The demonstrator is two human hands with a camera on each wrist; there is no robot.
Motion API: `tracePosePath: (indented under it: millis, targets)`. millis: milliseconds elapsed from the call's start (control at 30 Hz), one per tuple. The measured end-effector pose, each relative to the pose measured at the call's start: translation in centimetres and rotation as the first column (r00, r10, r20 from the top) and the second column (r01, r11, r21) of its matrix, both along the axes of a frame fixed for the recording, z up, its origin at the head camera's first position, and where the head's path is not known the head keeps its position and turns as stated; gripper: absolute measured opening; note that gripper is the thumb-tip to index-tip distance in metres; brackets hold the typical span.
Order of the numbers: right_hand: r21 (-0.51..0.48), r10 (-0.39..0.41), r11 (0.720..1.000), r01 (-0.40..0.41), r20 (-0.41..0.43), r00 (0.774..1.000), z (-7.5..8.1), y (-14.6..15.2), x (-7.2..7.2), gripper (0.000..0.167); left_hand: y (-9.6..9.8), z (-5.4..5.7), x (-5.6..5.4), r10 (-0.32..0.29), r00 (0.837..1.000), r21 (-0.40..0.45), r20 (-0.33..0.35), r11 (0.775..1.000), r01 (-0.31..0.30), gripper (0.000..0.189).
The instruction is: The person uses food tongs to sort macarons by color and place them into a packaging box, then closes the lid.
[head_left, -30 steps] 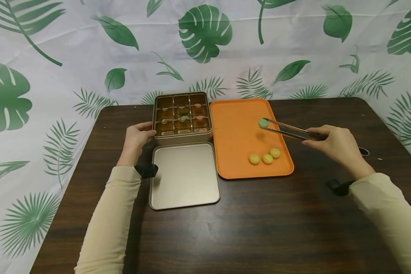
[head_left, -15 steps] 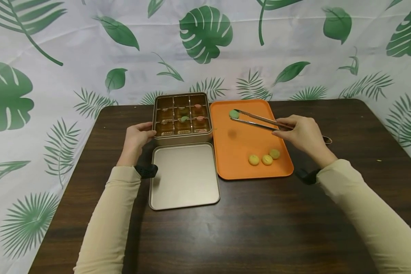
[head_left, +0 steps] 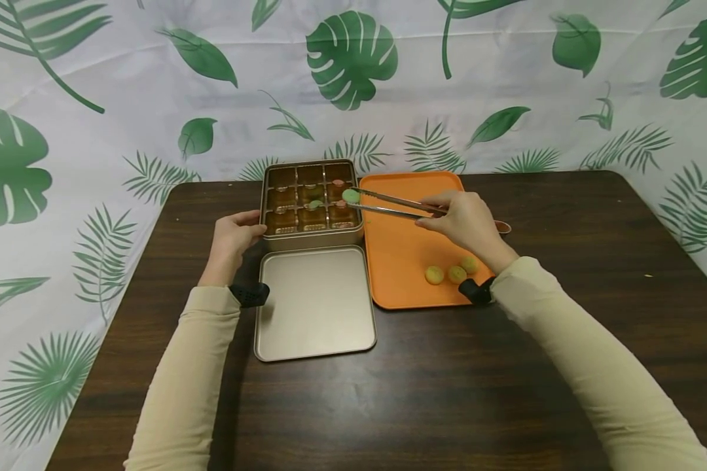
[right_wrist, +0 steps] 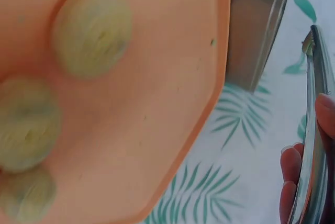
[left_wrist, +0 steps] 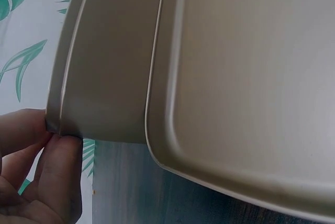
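Observation:
My left hand (head_left: pixel 232 239) holds the left side of a square gold tin (head_left: pixel 313 242), thumb and fingers pinching its corner edge in the left wrist view. Clear dividers split the tin into several compartments. Pink and green macarons sit in some of them. My right hand (head_left: pixel 465 222) grips metal tongs (head_left: pixel 397 199). Between the tongs' tips is a green macaron (head_left: pixel 351 195), above the right edge of the tin. In the right wrist view only part of the right hand shows, with the tongs (right_wrist: pixel 312 130).
The tin's flat lid (head_left: pixel 315 301) lies in front of it. An orange tray (head_left: pixel 400 255) stands at the tin's right, bearing three yellow macarons (head_left: pixel 434 275). All rest on a dark wooden table (head_left: pixel 389 405), with a leaf-patterned cloth (head_left: pixel 477 78) behind.
My right hand has carried the green macaron in the tongs leftward, from over the orange tray to the tin's right edge. The left hand has stayed on the tin.

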State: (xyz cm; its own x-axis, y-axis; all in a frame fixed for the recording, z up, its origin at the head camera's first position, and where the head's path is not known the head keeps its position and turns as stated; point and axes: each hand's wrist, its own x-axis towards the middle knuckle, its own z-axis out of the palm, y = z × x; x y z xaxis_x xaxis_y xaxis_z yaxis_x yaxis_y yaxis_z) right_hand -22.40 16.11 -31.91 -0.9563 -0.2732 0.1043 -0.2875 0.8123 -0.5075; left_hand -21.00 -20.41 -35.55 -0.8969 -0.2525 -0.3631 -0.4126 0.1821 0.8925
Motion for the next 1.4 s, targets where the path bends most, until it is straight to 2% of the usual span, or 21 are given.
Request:
tracePosePath:
  millis: [300,467,767,1100,1400]
  targets:
    - [0.046,0.072,0.996,-0.073,0.031,0.997,-0.5,-3.1,-0.3,0.038,0.1,-0.1,0.0,0.001,1.000,-0.002,-0.004,1.000,-0.001,0.048]
    - [0.097,0.089,0.991,-0.092,0.031,0.996,-0.7,-4.3,-0.4,0.041,0.2,0.0,-0.1,0.006,1.000,-0.006,-0.004,1.000,-0.006,0.047]
    - [0.100,0.088,0.991,-0.094,0.058,0.994,-0.6,-5.5,-0.4,0.044,0.1,0.1,0.0,0.006,1.000,-0.008,-0.007,1.000,-0.006,0.047]
    - [0.079,0.091,0.992,-0.099,0.100,0.991,-0.4,-5.3,-0.4,0.046,0.0,-0.1,-0.1,0.016,1.000,-0.014,0.002,1.000,-0.016,0.046]
    - [0.047,0.028,0.998,-0.037,0.184,0.983,0.0,-2.7,-0.4,0.051,0.1,-0.2,-0.1,0.008,1.000,-0.007,-0.003,1.000,-0.008,0.046]
